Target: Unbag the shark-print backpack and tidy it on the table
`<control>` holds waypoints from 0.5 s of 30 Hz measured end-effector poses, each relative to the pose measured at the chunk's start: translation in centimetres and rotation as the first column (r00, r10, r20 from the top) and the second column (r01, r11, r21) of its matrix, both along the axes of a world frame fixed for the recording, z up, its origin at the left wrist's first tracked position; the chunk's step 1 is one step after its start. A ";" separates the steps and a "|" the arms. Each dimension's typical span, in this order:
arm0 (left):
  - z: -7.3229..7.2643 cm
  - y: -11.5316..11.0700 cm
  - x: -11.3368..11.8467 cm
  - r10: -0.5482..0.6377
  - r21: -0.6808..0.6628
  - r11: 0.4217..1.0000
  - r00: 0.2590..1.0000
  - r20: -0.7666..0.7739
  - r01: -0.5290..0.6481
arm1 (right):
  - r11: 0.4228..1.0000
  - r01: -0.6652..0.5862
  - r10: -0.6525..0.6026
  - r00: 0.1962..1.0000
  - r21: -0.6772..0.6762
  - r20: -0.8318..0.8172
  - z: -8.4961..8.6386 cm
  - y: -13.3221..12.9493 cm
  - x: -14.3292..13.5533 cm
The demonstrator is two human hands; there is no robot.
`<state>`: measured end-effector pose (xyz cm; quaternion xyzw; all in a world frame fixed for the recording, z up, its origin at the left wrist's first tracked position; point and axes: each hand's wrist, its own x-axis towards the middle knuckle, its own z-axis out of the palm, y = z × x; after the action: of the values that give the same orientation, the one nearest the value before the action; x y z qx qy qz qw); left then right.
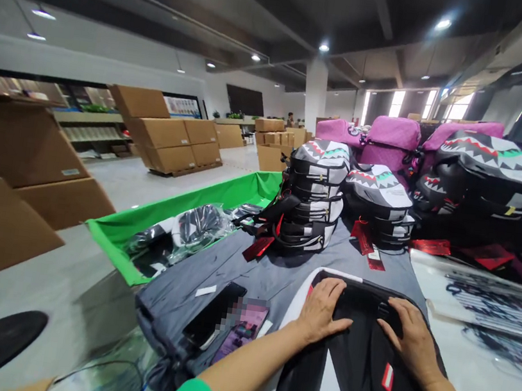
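Both forearms reached forward from the bottom edge of the view and converged on a black backpack (pixel 363 365) that lay flat on the grey-covered bench (pixel 251 265), directly in front of the person. The left hand (pixel 322 311) rested palm down on the backpack's upper left corner, its fingers (pixel 331 291) slightly spread and laid flat, thumb stretched out to the right, gripping nothing. The right hand (pixel 409 336) lay palm down on the upper right part, fingers together and pointing inward toward the left hand, pressing on the fabric rather than closed around it. A small red label (pixel 388 376) showed on the backpack just below the right wrist. To the left of the left forearm, a dark phone (pixel 215 312) lay on the bench. Farther back stood a stack of grey shark-mouth backpacks (pixel 314 196), with pink backpacks (pixel 390 139) behind them. A green bin (pixel 150 222) sat at the bench's left edge.
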<state>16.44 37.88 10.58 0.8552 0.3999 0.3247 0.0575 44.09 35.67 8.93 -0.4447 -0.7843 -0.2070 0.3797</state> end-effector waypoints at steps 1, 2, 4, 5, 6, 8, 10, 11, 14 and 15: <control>0.1 -0.4 -0.6 -0.012 0.015 1.000 0.999 -0.032 0.013 | 1.000 -0.006 0.006 0.999 0.007 0.031 -0.4 -0.8 -0.2; 0.3 -0.6 -1.2 -0.029 0.025 0.999 0.997 -0.075 0.031 | 1.000 -0.016 0.015 0.998 0.003 0.063 -0.8 -1.5 -0.3; 0.6 -0.2 -1.7 -0.071 0.032 0.996 0.984 -0.165 0.077 | 0.999 -0.026 0.028 0.992 -0.018 0.119 -1.3 -2.3 -0.3; 0.5 0.2 -1.7 -0.085 0.025 0.995 0.976 -0.199 0.092 | 0.999 -0.023 0.027 0.989 -0.035 0.144 -1.6 -2.4 -0.3; 0.3 0.9 -1.4 -0.088 0.009 0.996 0.970 -0.229 0.092 | 0.998 -0.013 0.023 0.985 -0.062 0.171 -1.7 -2.1 -0.2; -0.6 2.3 -0.2 -0.072 -0.054 0.997 0.956 -0.283 0.059 | 0.984 0.043 0.003 0.967 -0.173 0.254 -1.8 -0.8 -0.1; -1.6 3.7 1.3 -0.035 -0.122 0.992 0.943 -0.330 -0.006 | 0.947 0.126 -0.017 0.939 -0.297 0.344 -1.6 1.2 -0.3; -2.0 4.2 1.9 -0.015 -0.145 0.989 0.939 -0.344 -0.038 | 0.927 0.165 -0.029 0.927 -0.336 0.375 -1.5 2.2 -0.4; -1.9 5.1 3.1 0.016 -0.178 0.980 0.933 -0.359 -0.085 | 0.910 0.225 -0.073 0.914 -0.350 0.398 -1.1 4.1 -0.8; -1.4 5.1 3.3 0.016 -0.191 0.977 0.930 -0.366 -0.092 | 0.909 0.233 -0.083 0.913 -0.344 0.399 -1.0 4.3 -0.9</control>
<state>19.71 42.97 9.14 0.8786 0.4582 0.1197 0.0613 43.14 39.97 7.90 -0.5257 -0.8281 -0.1609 0.1095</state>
